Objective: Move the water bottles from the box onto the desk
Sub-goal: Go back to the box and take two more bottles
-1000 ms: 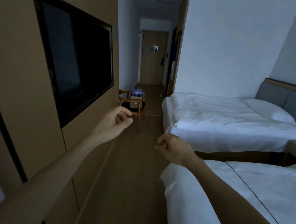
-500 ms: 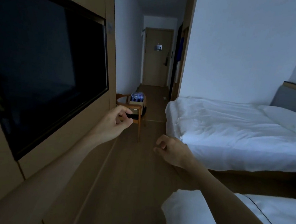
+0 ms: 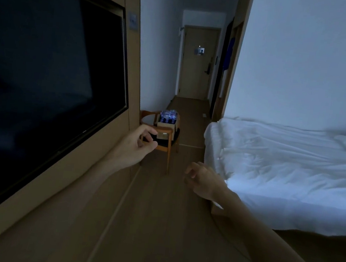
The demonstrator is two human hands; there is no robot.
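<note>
wood-look floor (image 3: 158, 225) underfoot, dim room. right hand (image 3: 205, 183) out front, fingers loosely curled, holding nothing. left hand (image 3: 136, 146) higher, thumb and fingers narrowly apart, also holding nothing. white rumpled bedding on bed (image 3: 281, 163) to the right, black tv (image 3: 45, 74) set in a tan panel wall on the left. farther on, wooden chair (image 3: 168, 139) carries a cardboard box (image 3: 166, 128) of water bottles (image 3: 169, 116), blue labels unreadable. plain door (image 3: 197, 63) at hall end.

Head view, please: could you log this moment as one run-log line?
phase: approach | left hand: empty | right hand: empty | water bottles: in box on chair ahead | desk: not visible
</note>
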